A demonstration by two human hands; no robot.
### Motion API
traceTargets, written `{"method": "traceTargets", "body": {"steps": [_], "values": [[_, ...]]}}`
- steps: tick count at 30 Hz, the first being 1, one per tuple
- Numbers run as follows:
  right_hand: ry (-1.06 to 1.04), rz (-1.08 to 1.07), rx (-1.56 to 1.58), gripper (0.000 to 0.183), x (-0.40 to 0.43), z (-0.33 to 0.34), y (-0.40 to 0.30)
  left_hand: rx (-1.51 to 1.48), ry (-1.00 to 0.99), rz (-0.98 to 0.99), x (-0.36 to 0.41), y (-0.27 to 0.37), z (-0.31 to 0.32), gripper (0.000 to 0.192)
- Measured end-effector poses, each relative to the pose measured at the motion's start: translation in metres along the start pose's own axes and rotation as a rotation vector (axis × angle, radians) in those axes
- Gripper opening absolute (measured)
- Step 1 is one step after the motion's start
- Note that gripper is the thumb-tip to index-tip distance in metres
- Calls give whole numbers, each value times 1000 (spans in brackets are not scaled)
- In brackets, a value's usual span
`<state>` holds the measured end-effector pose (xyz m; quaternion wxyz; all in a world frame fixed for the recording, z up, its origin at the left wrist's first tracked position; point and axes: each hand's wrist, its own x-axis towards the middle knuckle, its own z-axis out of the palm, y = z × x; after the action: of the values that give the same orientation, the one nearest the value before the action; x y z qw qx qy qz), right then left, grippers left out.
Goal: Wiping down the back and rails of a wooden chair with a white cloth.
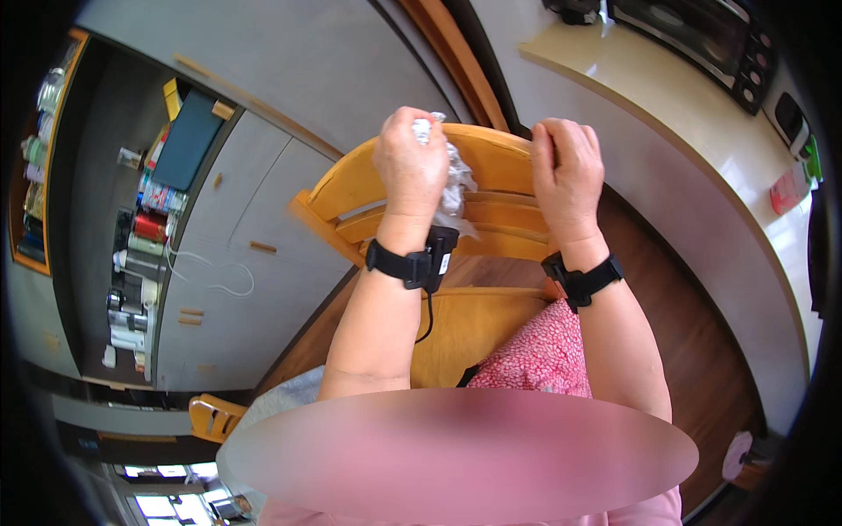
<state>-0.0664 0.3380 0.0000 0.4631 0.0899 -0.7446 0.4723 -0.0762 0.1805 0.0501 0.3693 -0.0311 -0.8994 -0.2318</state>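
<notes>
My left hand (411,167) is closed around a crumpled piece of thin, whitish, see-through plastic (454,187). Part of the plastic pokes out above my thumb, and the rest hangs down in front of the backrest of a wooden chair (490,161). To the right, my right hand (572,174) is curled with the thumb against the fingers, over the right end of that backrest. It hides this end, so whether the fingers grip the wood or hold something small does not show. Both wrists wear black straps; a dark box with a cable sits on the left one.
A patterned red cloth (533,352) lies over the chair seat (460,319). Grey cabinets (276,191) with open shelves stand left. On the right, a pale counter (631,85) carries a toaster oven (684,33) and a spray bottle (791,187). Another wooden chair (214,417) is lower left.
</notes>
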Motion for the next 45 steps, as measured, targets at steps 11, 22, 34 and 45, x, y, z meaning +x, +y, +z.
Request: {"method": "traceTargets", "body": {"steps": [11,22,34,45], "values": [[-127,59,-5,3,-6,-4,2,-91,20,112,-12,-19,1,10],[-144,75,1,4,-3,-6,3,-56,155,-26,-11,-65,-28,9],[-135,106,16,3,-5,-8,-4,-149,-114,-168,21,-99,-75,19],[-125,121,-31,4,-5,-9,-10,-59,32,-51,2,-86,-48,8]]}}
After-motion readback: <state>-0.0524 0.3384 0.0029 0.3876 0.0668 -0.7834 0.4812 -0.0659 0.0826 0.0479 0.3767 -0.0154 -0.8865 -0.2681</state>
